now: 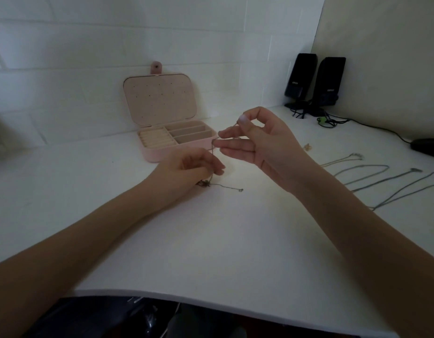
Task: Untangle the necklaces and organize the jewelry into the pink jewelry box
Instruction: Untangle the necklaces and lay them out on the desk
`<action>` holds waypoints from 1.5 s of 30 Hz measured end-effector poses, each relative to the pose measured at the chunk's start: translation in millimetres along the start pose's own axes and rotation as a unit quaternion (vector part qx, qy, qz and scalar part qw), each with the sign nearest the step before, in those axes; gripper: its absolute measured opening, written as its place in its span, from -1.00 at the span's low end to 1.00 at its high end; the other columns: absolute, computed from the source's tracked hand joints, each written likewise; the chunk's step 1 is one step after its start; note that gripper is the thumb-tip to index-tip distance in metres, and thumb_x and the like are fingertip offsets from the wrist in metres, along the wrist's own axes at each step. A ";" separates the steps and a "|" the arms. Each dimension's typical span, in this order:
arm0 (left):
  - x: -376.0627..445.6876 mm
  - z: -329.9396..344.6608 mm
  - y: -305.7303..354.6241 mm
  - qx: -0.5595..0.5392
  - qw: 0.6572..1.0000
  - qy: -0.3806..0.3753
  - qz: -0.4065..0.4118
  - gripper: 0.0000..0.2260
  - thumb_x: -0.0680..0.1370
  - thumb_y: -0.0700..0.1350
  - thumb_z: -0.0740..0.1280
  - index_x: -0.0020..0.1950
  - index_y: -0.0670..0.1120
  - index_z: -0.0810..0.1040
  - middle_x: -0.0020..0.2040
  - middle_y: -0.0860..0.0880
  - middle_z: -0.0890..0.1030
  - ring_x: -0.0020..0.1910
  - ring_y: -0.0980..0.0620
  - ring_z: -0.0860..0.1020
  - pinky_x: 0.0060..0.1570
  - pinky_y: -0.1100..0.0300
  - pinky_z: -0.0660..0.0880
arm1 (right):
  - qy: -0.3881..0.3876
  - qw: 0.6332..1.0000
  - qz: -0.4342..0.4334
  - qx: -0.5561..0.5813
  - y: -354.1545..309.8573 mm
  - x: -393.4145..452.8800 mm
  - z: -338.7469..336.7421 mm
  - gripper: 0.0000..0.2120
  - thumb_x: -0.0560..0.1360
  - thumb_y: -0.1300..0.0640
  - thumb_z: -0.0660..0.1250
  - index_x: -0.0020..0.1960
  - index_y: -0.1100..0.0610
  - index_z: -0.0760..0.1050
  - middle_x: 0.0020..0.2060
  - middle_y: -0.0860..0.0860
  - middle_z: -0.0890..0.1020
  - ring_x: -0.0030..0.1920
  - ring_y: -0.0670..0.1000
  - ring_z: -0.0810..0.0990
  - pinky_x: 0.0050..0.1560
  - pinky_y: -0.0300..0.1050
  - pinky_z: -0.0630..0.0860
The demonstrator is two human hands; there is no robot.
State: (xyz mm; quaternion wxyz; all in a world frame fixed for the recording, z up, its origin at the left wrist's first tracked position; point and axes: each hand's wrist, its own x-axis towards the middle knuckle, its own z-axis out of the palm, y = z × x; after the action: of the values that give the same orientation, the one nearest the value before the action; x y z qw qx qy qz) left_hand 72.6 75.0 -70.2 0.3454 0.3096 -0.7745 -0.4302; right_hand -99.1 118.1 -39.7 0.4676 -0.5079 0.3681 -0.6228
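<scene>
The tangled necklace (212, 157) hung near-vertical between my hands, right grip (257, 140) pinching its top, left grip (198, 167) pinching lower, before the open pink jewelry box (177, 147), whose compartments I saw bare.

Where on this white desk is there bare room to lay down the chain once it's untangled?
The widest bare patch of the desk lies between the two forearms, toward the near edge. Another lies left of the pink jewelry box. It is crowded on the right, where the laid-out necklaces lie, and in the far corner by the speakers and their cables.
</scene>
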 end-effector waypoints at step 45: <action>9.2 -26.0 0.2 -0.073 0.996 0.042 -0.016 -0.91 0.50 -0.19 0.32 -0.20 -0.13 0.46 -0.46 -0.02 0.57 -0.48 0.07 0.56 -0.36 0.29 0.55 | -0.025 0.917 0.008 -0.399 43.8 0.6 18.0 -0.76 0.45 -0.02 0.42 0.07 0.04 0.55 -0.12 -0.09 0.66 -0.09 -0.11 0.62 -0.04 -0.31 0.50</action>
State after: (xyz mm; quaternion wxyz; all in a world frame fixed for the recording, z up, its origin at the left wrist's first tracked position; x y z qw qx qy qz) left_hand 88.1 56.2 -57.3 0.3922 0.3138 -0.7210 -0.4774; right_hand -72.4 105.1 -76.6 0.2403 -0.6643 0.5786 -0.4075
